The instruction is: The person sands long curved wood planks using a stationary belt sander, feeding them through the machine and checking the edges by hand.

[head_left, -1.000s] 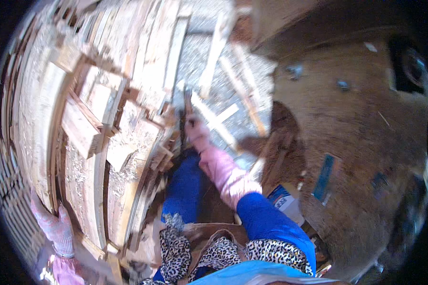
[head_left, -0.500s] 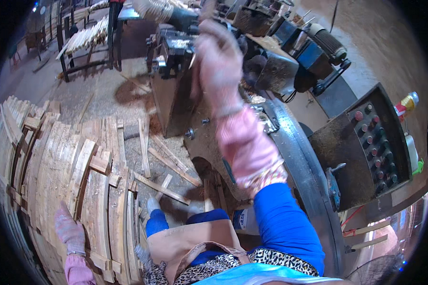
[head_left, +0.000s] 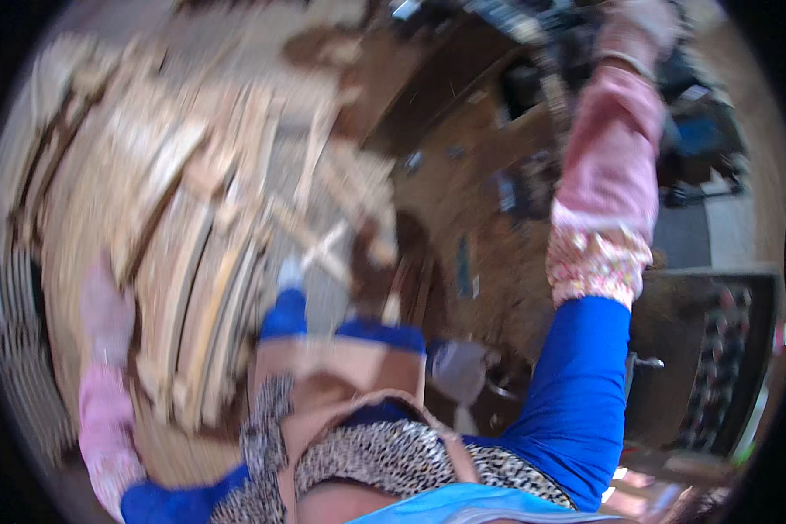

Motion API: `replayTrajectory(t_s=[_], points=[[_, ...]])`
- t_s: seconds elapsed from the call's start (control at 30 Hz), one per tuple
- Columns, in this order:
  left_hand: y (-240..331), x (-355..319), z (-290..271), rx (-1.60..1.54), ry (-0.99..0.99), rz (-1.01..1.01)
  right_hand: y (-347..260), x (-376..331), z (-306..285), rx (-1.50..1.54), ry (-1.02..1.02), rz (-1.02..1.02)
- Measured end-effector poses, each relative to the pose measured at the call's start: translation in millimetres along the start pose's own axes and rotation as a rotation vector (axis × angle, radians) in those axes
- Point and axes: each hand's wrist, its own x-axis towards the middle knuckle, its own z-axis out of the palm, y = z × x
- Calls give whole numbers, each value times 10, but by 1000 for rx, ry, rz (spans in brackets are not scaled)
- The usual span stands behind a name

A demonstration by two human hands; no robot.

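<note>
My left hand (head_left: 107, 310), in a pale pinkish glove, lies on the stack of curved wooden boards (head_left: 170, 253) at the left. Its fingers look stretched out along the wood, though motion blurs them, and I see nothing held. Far out at the upper right, my right hand (head_left: 637, 33) reaches over the dark machine parts. Its fingers are smeared, so I cannot make out their shape or any object in them. A brown machine body (head_left: 489, 227) stands below and left of that arm.
A control panel (head_left: 716, 362) with rows of buttons stands at the right. Loose wood strips (head_left: 310, 240) lie on the floor between the stack and the machine. A whitish container (head_left: 457, 371) sits near my knees.
The view has swung, blurring the scene. My right arm now stretches farther right across the machine. My left hand stays at the board stack, with more of its forearm showing.
</note>
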Motion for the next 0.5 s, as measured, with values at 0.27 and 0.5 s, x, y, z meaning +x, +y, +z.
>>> replayTrajectory(t_s=[0.27,0.5], points=[[98,98,-173,147,-93,-139,-390,-3062,456,78,-1250,243],[139,100,-152,120,-63,-95,2361,-5253,430,-399,-1250,746]])
